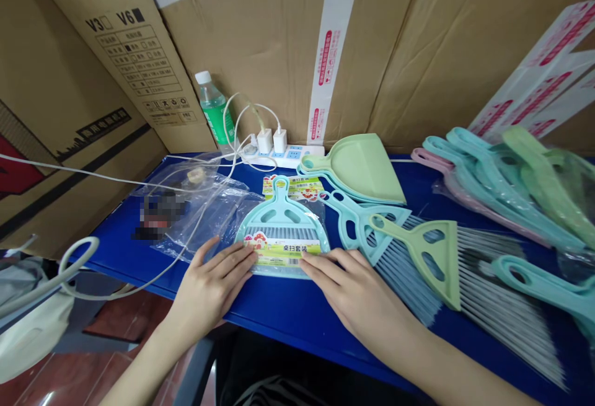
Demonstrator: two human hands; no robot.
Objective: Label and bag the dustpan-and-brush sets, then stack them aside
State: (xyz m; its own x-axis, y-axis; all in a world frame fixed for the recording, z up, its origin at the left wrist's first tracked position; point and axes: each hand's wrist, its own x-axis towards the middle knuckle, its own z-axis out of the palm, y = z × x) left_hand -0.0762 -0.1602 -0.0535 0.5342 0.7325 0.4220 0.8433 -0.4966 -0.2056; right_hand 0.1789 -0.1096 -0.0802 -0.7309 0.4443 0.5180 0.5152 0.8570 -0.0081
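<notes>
A light-blue mini dustpan-and-brush set (281, 220) in a clear bag lies on the blue table (288, 307), with a yellow-green printed label (282, 252) across its near edge. My left hand (211, 285) lies flat with its fingers stretched out, fingertips pressing the label's left end. My right hand (353, 291) lies flat too, fingers extended onto the label's right end. Neither hand grips anything.
Loose brushes (421, 251) and dustpans (362, 167) in green, blue and pink spread to the right. Empty clear bags (204, 207) lie at left. A power strip with chargers (274, 149), a green bottle (214, 108) and white cables sit at the back against cardboard boxes (260, 40).
</notes>
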